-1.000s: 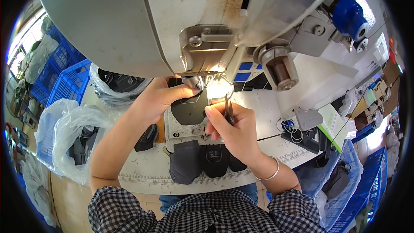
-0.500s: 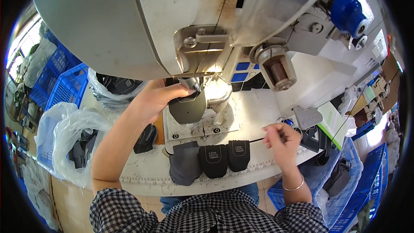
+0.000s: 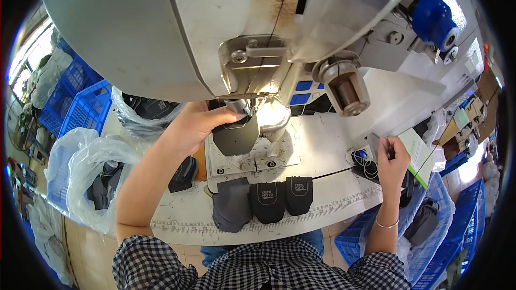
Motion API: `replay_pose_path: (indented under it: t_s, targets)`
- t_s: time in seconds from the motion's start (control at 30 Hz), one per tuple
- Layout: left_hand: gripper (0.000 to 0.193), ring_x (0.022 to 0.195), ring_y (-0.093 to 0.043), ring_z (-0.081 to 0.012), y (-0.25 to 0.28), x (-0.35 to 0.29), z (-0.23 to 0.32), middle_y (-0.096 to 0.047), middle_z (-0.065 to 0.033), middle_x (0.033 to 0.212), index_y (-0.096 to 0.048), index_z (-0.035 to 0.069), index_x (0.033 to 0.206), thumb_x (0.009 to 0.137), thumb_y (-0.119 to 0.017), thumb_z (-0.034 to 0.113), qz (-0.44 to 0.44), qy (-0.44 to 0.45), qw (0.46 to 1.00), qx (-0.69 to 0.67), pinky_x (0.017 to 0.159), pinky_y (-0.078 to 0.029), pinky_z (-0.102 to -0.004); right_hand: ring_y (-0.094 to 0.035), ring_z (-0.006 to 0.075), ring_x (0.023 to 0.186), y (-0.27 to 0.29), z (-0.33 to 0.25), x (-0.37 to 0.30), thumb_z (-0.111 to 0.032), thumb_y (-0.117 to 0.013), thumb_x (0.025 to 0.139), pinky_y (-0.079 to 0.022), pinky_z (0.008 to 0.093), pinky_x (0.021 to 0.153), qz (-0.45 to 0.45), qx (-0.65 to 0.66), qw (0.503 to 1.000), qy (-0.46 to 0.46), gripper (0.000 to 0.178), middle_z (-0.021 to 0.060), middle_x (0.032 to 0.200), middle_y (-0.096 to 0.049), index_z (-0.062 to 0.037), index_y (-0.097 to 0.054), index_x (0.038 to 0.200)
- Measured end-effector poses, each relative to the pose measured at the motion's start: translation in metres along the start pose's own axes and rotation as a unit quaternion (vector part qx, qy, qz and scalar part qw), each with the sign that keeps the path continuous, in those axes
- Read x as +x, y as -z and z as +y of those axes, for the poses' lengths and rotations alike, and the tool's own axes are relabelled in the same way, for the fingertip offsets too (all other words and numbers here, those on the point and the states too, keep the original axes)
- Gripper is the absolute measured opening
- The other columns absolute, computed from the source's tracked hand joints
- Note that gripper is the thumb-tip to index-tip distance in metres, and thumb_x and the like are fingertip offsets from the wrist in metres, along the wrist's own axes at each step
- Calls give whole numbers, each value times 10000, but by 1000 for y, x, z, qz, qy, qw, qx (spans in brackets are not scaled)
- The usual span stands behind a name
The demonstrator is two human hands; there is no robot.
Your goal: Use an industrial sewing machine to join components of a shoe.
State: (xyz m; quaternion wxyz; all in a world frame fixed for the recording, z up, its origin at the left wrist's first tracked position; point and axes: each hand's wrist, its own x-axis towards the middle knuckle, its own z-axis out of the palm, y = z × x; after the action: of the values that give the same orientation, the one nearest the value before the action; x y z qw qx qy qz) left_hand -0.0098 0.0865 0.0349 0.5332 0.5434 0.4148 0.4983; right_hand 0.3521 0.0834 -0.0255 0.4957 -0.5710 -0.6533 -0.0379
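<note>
My left hand (image 3: 196, 123) grips a dark grey fabric piece (image 3: 236, 138) with a rounded lower edge, thumb on top. The piece lies under the presser foot (image 3: 239, 107) of a sewing machine (image 3: 134, 32), in bright lamp light. My right hand (image 3: 393, 164) is closed at the right of the table, beside a grey metal paddle (image 3: 373, 144). Something dark shows between its fingers, too small to name. In front of the machine lie a plain grey fabric piece (image 3: 232, 204) and two black fabric pieces with pale print, one larger (image 3: 267, 202) and one smaller (image 3: 299, 195).
Plastic-lined bins of dark pieces (image 3: 107, 182) stand at left, with blue crates (image 3: 86, 107) behind. A thread spool (image 3: 346, 94) hangs on the machine. At right are a coiled white cable (image 3: 368, 167), a green-and-white booklet (image 3: 418, 153) and a blue basket (image 3: 424, 236).
My right hand has moved right and farther from me, from over the table to beside the metal paddle. My left hand keeps its hold on the fabric piece.
</note>
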Motion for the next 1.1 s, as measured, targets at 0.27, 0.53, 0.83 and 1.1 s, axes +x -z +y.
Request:
replay_pose_path:
  t_s: [0.27,0.53,0.83,1.1]
  targets:
    - [274,823,-582,-156,-1,2,6,-602,-90,917,-546,-39,995,726,-575,2,-9,12,1000,-4,754,-457,-282,-411,119,494,7,7,4,-13,-599,710,-340,245,478,-2,-7,1000,-2,92,61,570,-479,9,-509,712]
    - [273,814,-595,-161,1,2,1,-605,-102,913,-548,-41,984,717,-582,4,-6,3,1000,-5,732,-479,-284,-431,210,489,0,12,10,-64,-605,718,-358,308,495,-98,-57,993,-32,182,117,568,-479,10,-445,674]
    - [224,733,-577,-117,-2,-2,5,-602,-70,840,-559,-38,940,730,-598,30,-2,30,1000,8,665,-468,-246,-400,209,486,-2,13,7,-71,-602,726,-336,313,485,-81,-54,995,-38,186,107,559,-452,7,-441,675]
    - [224,751,-565,-106,0,-1,1,-600,-60,855,-561,-26,950,743,-604,49,-22,8,1000,9,682,-458,-241,-390,206,487,-2,11,7,-74,-599,729,-329,313,483,-78,-52,995,-37,180,102,552,-440,4,-445,675]
